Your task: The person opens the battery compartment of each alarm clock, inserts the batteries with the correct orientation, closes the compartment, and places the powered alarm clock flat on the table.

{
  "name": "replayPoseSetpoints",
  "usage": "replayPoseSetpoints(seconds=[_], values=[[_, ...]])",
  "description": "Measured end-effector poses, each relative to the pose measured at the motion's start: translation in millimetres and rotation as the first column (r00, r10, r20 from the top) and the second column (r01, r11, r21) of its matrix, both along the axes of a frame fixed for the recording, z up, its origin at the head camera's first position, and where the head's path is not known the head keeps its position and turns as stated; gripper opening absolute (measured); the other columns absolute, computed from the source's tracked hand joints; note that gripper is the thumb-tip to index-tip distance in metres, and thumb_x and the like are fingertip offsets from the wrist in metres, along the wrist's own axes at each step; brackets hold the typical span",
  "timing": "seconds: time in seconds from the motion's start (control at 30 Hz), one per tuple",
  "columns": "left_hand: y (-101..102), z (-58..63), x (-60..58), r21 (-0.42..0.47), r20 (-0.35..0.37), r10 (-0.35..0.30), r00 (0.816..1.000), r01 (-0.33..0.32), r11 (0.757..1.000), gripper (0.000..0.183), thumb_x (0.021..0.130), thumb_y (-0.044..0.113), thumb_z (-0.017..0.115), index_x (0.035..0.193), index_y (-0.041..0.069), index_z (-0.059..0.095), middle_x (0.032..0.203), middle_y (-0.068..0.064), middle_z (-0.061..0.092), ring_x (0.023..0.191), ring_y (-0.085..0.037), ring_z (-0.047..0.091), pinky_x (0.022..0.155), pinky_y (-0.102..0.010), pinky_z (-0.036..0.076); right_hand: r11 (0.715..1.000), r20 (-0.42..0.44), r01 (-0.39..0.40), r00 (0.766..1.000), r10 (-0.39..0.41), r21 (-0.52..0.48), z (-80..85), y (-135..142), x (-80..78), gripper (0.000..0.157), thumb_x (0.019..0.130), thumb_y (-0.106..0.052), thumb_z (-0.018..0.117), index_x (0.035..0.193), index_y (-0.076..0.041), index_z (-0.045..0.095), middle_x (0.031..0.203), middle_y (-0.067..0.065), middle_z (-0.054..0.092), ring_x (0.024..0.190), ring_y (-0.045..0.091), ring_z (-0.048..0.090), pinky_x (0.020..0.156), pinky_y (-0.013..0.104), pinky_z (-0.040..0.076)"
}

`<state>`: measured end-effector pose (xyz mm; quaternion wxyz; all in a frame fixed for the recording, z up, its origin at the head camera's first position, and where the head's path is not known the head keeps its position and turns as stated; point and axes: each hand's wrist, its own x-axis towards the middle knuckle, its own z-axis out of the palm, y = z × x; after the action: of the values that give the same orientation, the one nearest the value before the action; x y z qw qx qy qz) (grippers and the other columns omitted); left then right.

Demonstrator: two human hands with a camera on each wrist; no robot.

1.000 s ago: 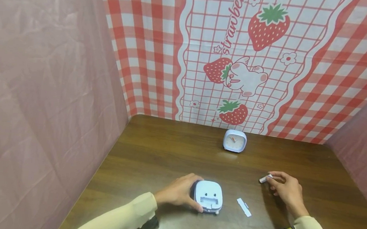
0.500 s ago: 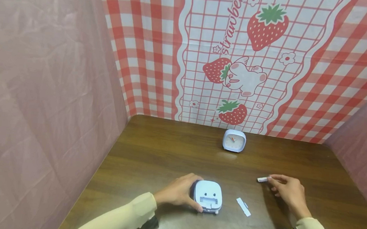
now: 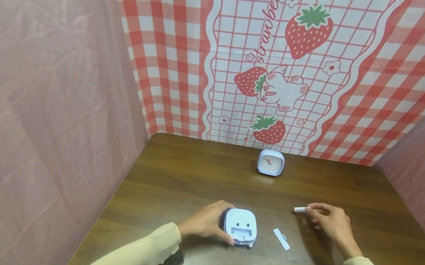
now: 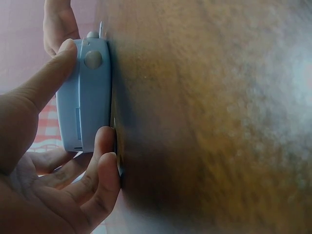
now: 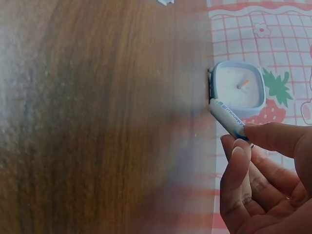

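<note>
My left hand (image 3: pixel 207 221) grips the left side of a pale blue alarm clock (image 3: pixel 241 218) that lies on its face, its back turned up. The battery compartment in that back is uncovered and looks hollow. In the left wrist view the thumb (image 4: pixel 61 63) presses the clock's upper edge, with the other fingers curled near the table. My right hand (image 3: pixel 334 225) pinches one end of a white battery (image 5: pixel 226 119) with blue lettering between thumb and fingertips, held over the table. Between the hands lies the slim white battery cover (image 3: pixel 282 239).
A second pale blue alarm clock (image 3: pixel 271 163) stands upright at the back of the brown wooden table (image 3: pixel 194 172), dial facing forward. Behind it hangs a red-and-white checked strawberry cloth (image 3: pixel 180 63). A pinkish curtain (image 3: pixel 58 95) borders the left side.
The battery in my right hand has swung from a slant to nearly level and shifted slightly left. My left hand and the clock it grips stay in place.
</note>
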<state>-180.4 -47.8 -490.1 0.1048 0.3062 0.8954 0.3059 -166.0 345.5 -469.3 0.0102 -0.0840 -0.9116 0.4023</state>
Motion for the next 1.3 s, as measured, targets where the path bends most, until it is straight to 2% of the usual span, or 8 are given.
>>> replayPoseSetpoints(seconds=[0.43, 1.03, 1.3], values=[[-1.7, -1.0, -0.8, 0.015, 0.004, -0.010, 1.000, 0.010, 1.000, 0.095, 0.065, 0.054, 0.094, 0.143, 0.016, 0.055, 0.132, 0.005, 0.061, 0.119, -0.012, 0.058, 0.103, -0.033, 0.048, 0.999, 0.015, -0.018, 1.000, 0.019, -0.038, 2.6, -5.9, 5.2, 0.050, 0.094, -0.046, 0.075, 0.119, -0.002, 0.073, 0.085, 0.008, 0.075, 0.069, 0.017, 0.067, 0.061, 0.031, 0.057], [-3.1, 0.3, 0.1, 0.009, 0.006, -0.031, 1.000, 0.031, 0.999, 0.096, 0.067, 0.054, 0.093, 0.146, 0.017, 0.054, 0.131, 0.004, 0.060, 0.118, -0.011, 0.058, 0.102, -0.033, 0.049, 0.985, -0.010, -0.064, 0.998, 0.063, -0.162, 1.2, -22.2, 14.8, 0.043, 0.093, -0.034, 0.078, 0.117, 0.001, 0.073, 0.090, 0.008, 0.076, 0.069, 0.013, 0.065, 0.062, 0.029, 0.058], [-3.0, 0.5, 0.8, 0.008, 0.008, -0.027, 1.000, 0.027, 1.000, 0.096, 0.067, 0.054, 0.093, 0.146, 0.017, 0.053, 0.131, 0.004, 0.060, 0.118, -0.012, 0.058, 0.102, -0.033, 0.049, 0.979, 0.017, -0.073, 0.997, 0.077, -0.188, 4.8, -30.2, 20.2, 0.043, 0.092, -0.034, 0.079, 0.118, 0.000, 0.073, 0.093, 0.009, 0.076, 0.072, 0.015, 0.066, 0.064, 0.030, 0.059]])
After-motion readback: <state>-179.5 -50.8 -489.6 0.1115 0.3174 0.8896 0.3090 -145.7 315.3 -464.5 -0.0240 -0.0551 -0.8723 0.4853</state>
